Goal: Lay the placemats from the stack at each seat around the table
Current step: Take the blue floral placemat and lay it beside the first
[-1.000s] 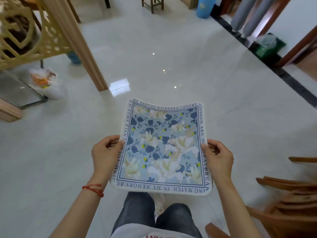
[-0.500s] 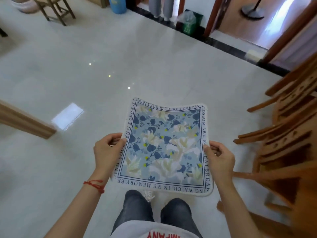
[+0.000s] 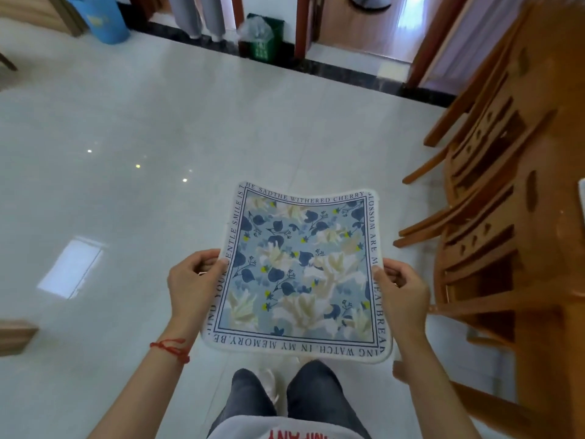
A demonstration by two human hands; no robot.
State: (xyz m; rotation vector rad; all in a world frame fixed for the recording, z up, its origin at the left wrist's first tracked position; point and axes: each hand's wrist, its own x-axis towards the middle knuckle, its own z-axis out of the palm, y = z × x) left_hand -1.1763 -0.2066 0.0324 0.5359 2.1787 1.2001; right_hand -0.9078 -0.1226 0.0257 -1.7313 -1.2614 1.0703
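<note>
A square placemat [image 3: 300, 270] with blue and cream flowers and a lettered border is held flat above the floor in front of me. My left hand [image 3: 193, 283] grips its left edge, thumb on top. My right hand [image 3: 402, 296] grips its right edge the same way. The wooden table [image 3: 560, 160] stands at the right, with only its edge and top in view. No stack of placemats shows.
Wooden chairs [image 3: 481, 185] are pushed in along the table's left side, close to my right arm. A green bin [image 3: 261, 42] and a blue bin [image 3: 101, 19] stand by the far wall. Glossy pale floor [image 3: 126, 153] spreads to the left.
The view has swung to the right: the table and chairs now fill the right side, and the wooden post at the left has slid almost out of view. Both hands keep their hold.
</note>
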